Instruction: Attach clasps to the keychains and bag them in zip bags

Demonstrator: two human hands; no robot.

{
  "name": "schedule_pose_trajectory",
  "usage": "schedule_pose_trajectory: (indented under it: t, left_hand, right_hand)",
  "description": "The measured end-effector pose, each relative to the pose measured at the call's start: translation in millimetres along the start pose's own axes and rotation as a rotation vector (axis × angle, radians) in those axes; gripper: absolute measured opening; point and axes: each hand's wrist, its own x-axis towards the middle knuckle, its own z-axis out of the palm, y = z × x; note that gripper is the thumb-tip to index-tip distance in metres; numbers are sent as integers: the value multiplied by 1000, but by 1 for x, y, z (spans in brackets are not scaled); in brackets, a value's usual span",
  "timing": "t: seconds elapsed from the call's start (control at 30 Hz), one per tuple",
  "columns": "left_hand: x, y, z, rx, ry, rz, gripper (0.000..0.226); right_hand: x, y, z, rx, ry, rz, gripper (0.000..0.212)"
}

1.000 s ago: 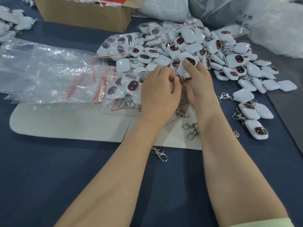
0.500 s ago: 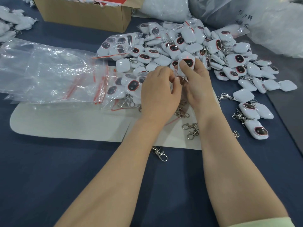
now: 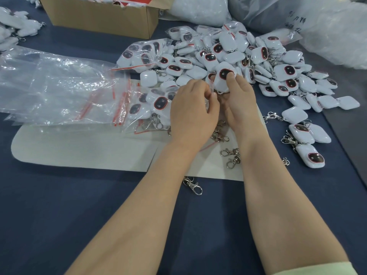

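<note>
A loose silver swivel clasp (image 3: 193, 185) is seen nearest, on the dark blue cloth (image 3: 59, 215). Beyond it, the left hand (image 3: 192, 114) is held with fingers curled; what is pinched there cannot be told. A white rounded-square plastic keychain with a dark, red-rimmed face (image 3: 225, 76) is gripped by the right hand (image 3: 241, 102), thumb laid on that face. Its long axis is pointed away from the person, with the ring end nearest, just beside the left fingertips. A heap of like keychains (image 3: 278, 72) is piled farther off.
</note>
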Motion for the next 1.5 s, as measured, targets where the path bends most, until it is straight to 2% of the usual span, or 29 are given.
schedule_pose_trajectory:
  t: [0.13,0.3,0.4,0.67,0.87,0.97,1.07,1.23,1.37,1.5]
  left_hand:
    - [0,0,0,3,-3,-2,10]
    - [0,1,0,0,-4,2,8]
    - [0,0,0,4,-9,5,9]
    - [0,1,0,14,1,6,10]
    - [0,0,0,10,1,2,9]
    - [0,1,0,8,-1,5,9]
    - [0,1,0,7,-1,8,9]
    - [0,1,0,11,1,3,10]
    - [0,1,0,15,-3,3,10]
    - [0,1,-1,6,-4,4,10]
  right_hand:
    - [1,1,-1,-68,14,-9,25]
    - [2,0,-1,3,9,23,25]
    - [3,0,-1,1,4,41,18]
    - [1,2,-4,-80,-50,-71,12]
    - [1,2,-1,-114,-56,-65,10]
    - [0,0,-1,-98,-34,-1,20]
    - [0,0,-3,-157,-36,-14,31]
    - [2,2,-3,-298,-6,-71,32]
    - [2,4,-2,-256,7,-54,31]
    - [6,3,0,-95,53,7,24]
